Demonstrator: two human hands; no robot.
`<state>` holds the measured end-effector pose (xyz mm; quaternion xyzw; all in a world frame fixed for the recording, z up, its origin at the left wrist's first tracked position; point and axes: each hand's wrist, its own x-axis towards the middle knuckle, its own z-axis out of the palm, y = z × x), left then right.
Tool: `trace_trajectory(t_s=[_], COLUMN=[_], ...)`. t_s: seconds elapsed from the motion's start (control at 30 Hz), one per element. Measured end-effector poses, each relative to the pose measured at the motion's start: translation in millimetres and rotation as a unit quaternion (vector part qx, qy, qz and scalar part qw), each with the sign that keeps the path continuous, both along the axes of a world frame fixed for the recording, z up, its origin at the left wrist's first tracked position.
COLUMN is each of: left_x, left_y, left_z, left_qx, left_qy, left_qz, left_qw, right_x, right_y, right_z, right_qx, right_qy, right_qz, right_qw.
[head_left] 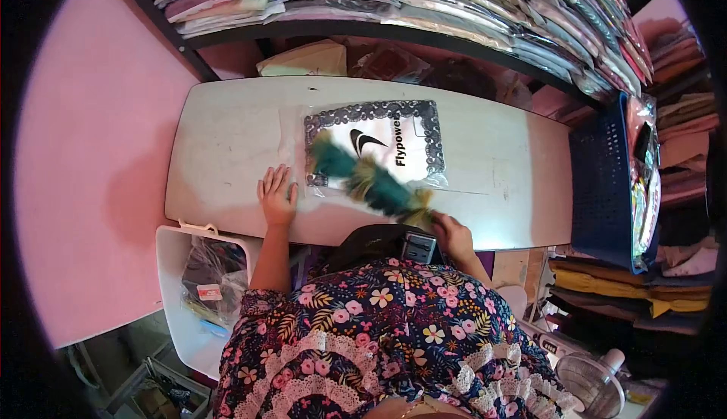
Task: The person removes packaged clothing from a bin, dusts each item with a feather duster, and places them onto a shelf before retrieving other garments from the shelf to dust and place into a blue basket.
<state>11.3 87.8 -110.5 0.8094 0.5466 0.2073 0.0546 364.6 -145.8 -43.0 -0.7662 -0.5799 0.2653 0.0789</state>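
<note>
My right hand is closed around the near end of a fluffy green and yellow duster, at the front edge of the white table. The duster is slightly blurred and stretches up and left across a clear plastic package. Inside the package are a dark lace-like border and a white panel with a black logo and the word "Flypower". The duster covers its lower left part. Left of the package, my left hand lies flat on the tabletop with its fingers stretched out, holding nothing.
Bagged garments fill the shelf behind the table. A blue basket with packages stands at the right end. At the lower left, a white bin contains plastic-wrapped items. Folded clothes are stacked at right, above a fan.
</note>
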Motion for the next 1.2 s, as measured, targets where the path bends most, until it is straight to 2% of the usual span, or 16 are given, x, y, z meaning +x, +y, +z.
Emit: trace_trajectory(t_s=[0.1, 0.17, 0.23, 0.3, 0.37, 0.4, 0.5, 0.57, 0.63, 0.7, 0.73, 0.83, 0.9, 1.0, 1.07, 1.2], left_x=[-2, -3, -4, -4, -5, -6, -7, -8, -8, -8, -8, -5, -6, -4, -8, -1], left_y=[-3, -3, -4, -5, -7, -9, -5, -5, -7, -15, -19, -15, -7, -7, -7, -13], left_z=[-4, -4, -5, -4, -5, -4, 0, 3, 5, 6, 7, 16, 5, 6, 1, 9], left_qx=[0.013, 0.021, 0.03, 0.048, 0.041, 0.031, 0.055, 0.059, 0.067, 0.087, 0.107, 0.053, 0.033, 0.026, -0.057, 0.022], left_qy=[-0.001, 0.001, 0.003, 0.016, 0.001, -0.015, -0.006, -0.048, -0.134, -0.105, -0.077, 0.056, 0.079, 0.044, 0.132, 0.013], left_qz=[0.002, 0.008, 0.011, 0.012, 0.023, 0.034, 0.012, 0.03, 0.058, 0.044, 0.025, 0.031, 0.006, 0.0, 0.031, 0.025], left_qw=[1.0, 1.0, 0.999, 0.999, 0.999, 0.999, 0.998, 0.997, 0.987, 0.99, 0.991, 0.997, 0.996, 0.999, 0.989, 0.999], right_x=[4, 1, -8, -11, -9, -9, -13, -19, -23, -20, -18, -21, -29, -36, -33, -15], right_y=[10, 22, 30, 28, 31, 36, 57, 68, 68, 67, 69, 80, 93, 94, 92, 86], right_z=[-32, -38, -24, -33, -26, -24, -25, -38, -20, -17, -17, -10, -13, -17, -14, -9], right_qx=[0.24, 0.214, 0.16, 0.177, 0.133, 0.133, 0.142, 0.217, 0.159, 0.148, 0.139, 0.111, 0.109, 0.178, 0.135, 0.15], right_qy=[0.062, 0.113, 0.142, 0.165, 0.095, 0.095, 0.054, 0.124, 0.111, 0.161, 0.135, 0.05, 0.087, 0.136, 0.139, 0.044], right_qz=[-0.199, -0.247, -0.145, 0.049, 0.127, 0.133, -0.015, -0.07, -0.02, 0.185, 0.214, 0.098, -0.024, 0.025, 0.152, 0.01], right_qw=[0.948, 0.938, 0.966, 0.969, 0.978, 0.978, 0.988, 0.966, 0.981, 0.958, 0.957, 0.988, 0.99, 0.974, 0.969, 0.988])
